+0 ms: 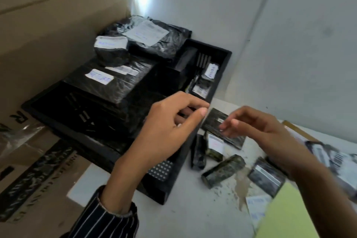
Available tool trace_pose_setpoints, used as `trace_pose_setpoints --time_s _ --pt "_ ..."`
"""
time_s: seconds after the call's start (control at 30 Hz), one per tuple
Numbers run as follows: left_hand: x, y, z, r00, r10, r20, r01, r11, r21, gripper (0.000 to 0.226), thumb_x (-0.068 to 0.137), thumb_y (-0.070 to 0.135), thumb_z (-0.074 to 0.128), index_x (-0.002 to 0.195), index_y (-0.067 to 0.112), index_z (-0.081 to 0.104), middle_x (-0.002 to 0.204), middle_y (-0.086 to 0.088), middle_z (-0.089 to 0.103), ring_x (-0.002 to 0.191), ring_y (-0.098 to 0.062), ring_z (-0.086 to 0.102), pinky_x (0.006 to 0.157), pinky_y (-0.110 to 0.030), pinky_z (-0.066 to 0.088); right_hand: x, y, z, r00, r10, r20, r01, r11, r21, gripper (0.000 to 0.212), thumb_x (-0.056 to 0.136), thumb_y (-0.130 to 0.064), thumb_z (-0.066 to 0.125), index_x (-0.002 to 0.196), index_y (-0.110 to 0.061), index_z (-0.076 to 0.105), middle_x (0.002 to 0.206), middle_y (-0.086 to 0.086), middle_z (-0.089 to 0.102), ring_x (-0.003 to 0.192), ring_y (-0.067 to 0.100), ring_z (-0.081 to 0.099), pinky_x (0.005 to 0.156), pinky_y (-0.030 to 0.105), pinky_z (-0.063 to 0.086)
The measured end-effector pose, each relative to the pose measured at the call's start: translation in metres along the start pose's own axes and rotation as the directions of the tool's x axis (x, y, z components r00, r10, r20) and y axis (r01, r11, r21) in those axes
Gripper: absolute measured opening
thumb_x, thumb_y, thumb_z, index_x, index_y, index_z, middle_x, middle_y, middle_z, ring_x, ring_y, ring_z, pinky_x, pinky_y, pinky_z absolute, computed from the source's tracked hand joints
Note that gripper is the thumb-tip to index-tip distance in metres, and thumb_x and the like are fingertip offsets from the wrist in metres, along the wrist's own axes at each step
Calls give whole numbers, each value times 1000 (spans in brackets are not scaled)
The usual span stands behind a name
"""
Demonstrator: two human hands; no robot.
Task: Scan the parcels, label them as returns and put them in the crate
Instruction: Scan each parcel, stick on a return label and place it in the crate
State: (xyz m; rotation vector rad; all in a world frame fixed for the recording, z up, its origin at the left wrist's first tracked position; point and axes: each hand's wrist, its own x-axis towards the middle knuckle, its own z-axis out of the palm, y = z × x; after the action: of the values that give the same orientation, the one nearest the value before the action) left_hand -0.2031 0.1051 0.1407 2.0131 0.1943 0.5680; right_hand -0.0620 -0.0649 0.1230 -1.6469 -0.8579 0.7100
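A black plastic crate (225, 63) stands on the white table (193, 214) and holds several black-wrapped parcels. One large parcel (116, 91) bears a white handwritten return label (101, 76); a small parcel (206, 81) lies at the crate's right end. My left hand (170, 127) hovers over the crate's near right rim with loosely curled fingers and nothing in it. My right hand (258, 127) hangs relaxed and empty above a flat black parcel (213, 121) on the table. More small black parcels (222, 170) lie beside the crate.
Large cardboard boxes (48, 25) stand against the crate's left side. A yellow-green pad (289, 214) and a white sheet of labels (257, 206) lie at the lower right. A bigger parcel with barcodes (332, 158) sits at the right edge. A white wall rises behind.
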Motion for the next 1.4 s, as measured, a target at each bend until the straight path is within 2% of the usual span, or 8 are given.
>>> trace_pose_setpoints --time_s 0.13,0.27,0.4,0.57,0.83,1.03,1.27,1.4 --pt "-2 13 67 962 -187 197 198 980 -35 18 92 24 60 106 16 68 95 3 65 87 -8 62 77 -20 53 -32 93 -30 971 135 -199 -189 940 -283 5 90 -21 60 88 -17 60 85 3 69 79 20 67 72 33 54" --pt "-11 -29 138 780 -512 360 416 853 314 39 93 38 56 125 16 53 125 -5 54 112 -18 54 96 -34 46 -37 180 -31 942 191 -274 -310 805 -505 7 92 -18 59 98 -17 55 99 3 60 86 20 60 70 28 50" --pt "-28 -86 181 562 -774 293 603 625 495 68 95 35 53 146 5 21 149 -18 30 134 -31 36 105 -34 34 -19 229 -30 932 281 -231 -361 637 -681 49 88 -12 59 133 -11 39 129 16 44 114 31 45 88 34 40" --pt "-36 -124 198 430 -874 227 815 484 317 75 96 27 54 147 -2 7 148 -17 34 132 -30 40 100 -29 38 -4 249 -30 886 407 -222 -444 608 -658 66 86 -8 58 143 -15 26 136 17 43 122 34 43 94 38 41" --pt "-49 -142 204 561 -808 182 797 586 146 63 83 15 71 136 16 38 135 -13 41 119 -26 48 85 -24 47 -37 236 -47 904 336 -264 -424 782 -457 51 87 -9 63 133 -13 41 126 14 44 109 30 50 86 32 44" --pt "-49 -111 211 761 -593 264 618 786 -18 53 85 20 70 132 25 48 125 1 50 100 -5 54 84 -22 49 -116 195 -75 845 383 -373 -386 920 68 30 92 -17 61 119 -29 52 111 0 59 88 9 61 68 18 50" --pt "-62 -66 268 696 -616 368 693 710 -123 32 92 39 54 111 14 60 97 -3 70 83 -15 69 73 -29 57 -208 203 -76 645 505 -573 -450 858 249 29 91 -40 56 94 -12 62 73 0 60 60 9 53 56 22 44" --pt "-78 -53 310 653 -650 389 748 632 -201 29 94 31 53 113 9 55 93 -13 70 72 -19 70 61 -27 57 -259 218 -78 592 543 -596 -449 836 316 25 94 -39 53 96 -17 64 83 -3 65 70 9 58 62 21 46"
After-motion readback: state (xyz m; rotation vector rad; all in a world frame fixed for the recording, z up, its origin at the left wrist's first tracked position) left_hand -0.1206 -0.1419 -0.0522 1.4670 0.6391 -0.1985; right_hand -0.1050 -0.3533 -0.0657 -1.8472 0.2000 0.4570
